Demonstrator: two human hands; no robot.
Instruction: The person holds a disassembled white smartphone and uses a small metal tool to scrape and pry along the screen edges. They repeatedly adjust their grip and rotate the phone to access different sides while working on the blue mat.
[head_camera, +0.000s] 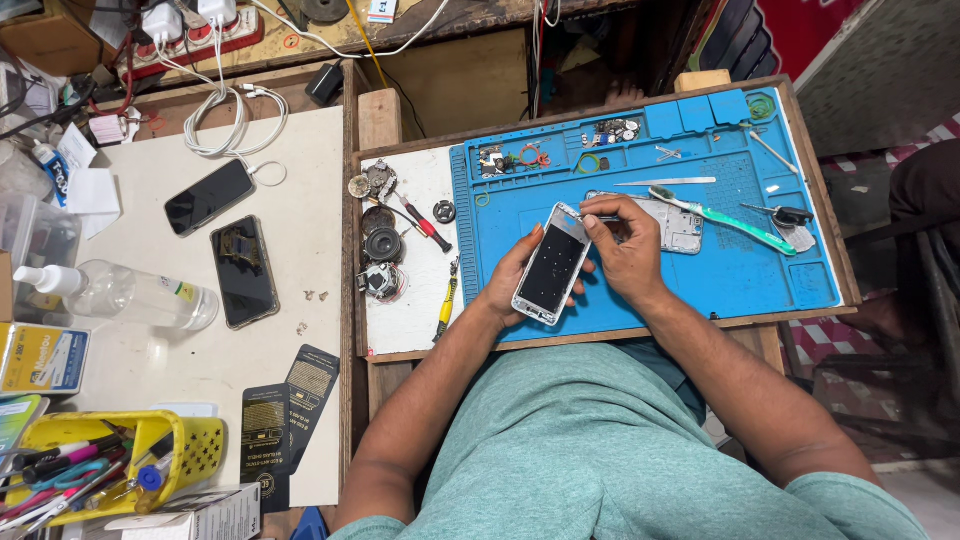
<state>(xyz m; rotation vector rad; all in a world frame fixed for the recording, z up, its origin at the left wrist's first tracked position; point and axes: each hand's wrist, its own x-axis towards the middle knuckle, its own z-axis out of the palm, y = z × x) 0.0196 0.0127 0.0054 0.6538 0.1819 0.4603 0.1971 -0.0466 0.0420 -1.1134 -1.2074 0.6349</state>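
A white-framed phone (551, 267) with a dark screen lies tilted over the blue work mat (780, 275). My left hand (509, 277) grips its left edge from below. My right hand (627, 252) is closed around a thin metal tool (598, 216) whose tip touches the phone's top right corner. Just behind my right hand a silver phone back housing (683, 226) lies on the mat.
On the mat lie a green toothbrush (735, 221), tweezers (665, 182), a key (785, 214) and small parts. Screwdrivers (428, 228) and round parts sit on the white board. Left table holds two dark phones (243, 270), a clear bottle (120, 293), cables and a yellow tool basket (190, 448).
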